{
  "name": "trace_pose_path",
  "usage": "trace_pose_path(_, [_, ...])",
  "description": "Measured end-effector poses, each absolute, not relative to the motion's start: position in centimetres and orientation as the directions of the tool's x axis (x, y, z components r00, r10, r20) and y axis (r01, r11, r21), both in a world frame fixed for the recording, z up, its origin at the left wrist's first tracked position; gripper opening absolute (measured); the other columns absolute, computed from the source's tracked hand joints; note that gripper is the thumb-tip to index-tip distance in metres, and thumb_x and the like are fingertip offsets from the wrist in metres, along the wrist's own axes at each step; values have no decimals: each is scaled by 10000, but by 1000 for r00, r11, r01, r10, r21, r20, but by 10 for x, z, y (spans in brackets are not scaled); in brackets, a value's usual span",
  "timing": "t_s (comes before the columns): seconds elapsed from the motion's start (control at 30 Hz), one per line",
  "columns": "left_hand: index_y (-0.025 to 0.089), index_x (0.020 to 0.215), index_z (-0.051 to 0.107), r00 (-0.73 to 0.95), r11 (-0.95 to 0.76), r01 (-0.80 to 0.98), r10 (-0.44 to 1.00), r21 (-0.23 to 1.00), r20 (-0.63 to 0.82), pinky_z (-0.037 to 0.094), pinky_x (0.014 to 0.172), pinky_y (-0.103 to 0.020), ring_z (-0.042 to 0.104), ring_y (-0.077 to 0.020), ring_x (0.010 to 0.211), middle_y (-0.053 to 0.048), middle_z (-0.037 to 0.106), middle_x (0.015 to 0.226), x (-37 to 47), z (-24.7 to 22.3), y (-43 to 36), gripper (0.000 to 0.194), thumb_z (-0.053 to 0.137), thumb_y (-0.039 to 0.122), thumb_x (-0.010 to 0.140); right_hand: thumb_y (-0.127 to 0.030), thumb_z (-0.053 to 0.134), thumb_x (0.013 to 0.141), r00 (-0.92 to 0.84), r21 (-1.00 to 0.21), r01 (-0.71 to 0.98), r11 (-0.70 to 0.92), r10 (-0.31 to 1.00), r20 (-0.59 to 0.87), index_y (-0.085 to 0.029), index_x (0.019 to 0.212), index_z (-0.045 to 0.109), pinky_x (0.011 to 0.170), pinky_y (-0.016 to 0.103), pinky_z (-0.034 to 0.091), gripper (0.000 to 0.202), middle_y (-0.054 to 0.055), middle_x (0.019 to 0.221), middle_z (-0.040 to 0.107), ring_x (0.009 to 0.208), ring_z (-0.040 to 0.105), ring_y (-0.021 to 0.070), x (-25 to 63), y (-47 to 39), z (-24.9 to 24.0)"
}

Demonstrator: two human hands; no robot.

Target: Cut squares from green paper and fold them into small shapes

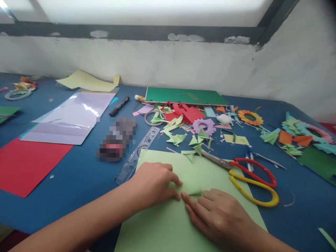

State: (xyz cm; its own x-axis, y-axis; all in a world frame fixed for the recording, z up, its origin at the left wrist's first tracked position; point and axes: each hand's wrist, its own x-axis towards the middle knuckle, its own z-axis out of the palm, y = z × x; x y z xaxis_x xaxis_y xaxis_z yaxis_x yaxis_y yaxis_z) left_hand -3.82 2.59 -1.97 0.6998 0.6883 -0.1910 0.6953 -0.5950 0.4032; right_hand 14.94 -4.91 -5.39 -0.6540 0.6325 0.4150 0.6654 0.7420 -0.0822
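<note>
A small folded piece of light green paper (193, 188) lies on a larger light green sheet (147, 229). My left hand (154, 182) is at its left end, thumb and index finger bent over it and holding it down. With the index finger on its lower edge, my right hand (220, 213) presses the fold, the other fingers curled. Part of the piece is hidden under the fingers. Scissors (231, 166) with red and yellow handles rest across the sheet's right edge, beyond my right hand. A clear ruler (140, 152) lies behind my left hand.
Paper scraps (175, 138), a purple paper ring (204, 126) and an orange ring (250, 117) spread beyond the sheet. A green board (183, 95) lies by the wall. Leftward are a black marker (119, 106), a plastic sleeve (70, 117) and red paper (34, 164).
</note>
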Motion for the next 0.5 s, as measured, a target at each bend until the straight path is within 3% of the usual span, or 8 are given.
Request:
trace_pose_path(0.3, [329, 928, 699, 693, -566, 702, 682, 432, -233, 309, 508, -223, 625, -174, 735, 36, 653, 805, -37, -16, 28, 291, 738, 431, 657, -260, 403, 901, -468, -117, 824, 555, 782, 412, -224, 769, 709, 462, 296, 216, 335, -22, 414, 499, 378, 455, 134, 176, -55, -50])
trace_pose_path(0.5, [313, 975, 685, 728, -623, 672, 654, 400, -205, 352, 533, -228, 609, -169, 720, 15, 632, 821, -40, -12, 24, 328, 707, 450, 678, -290, 431, 878, -409, -221, 855, 469, 872, 269, -217, 679, 664, 459, 261, 255, 315, -10, 456, 531, 418, 497, 132, 181, -54, -50])
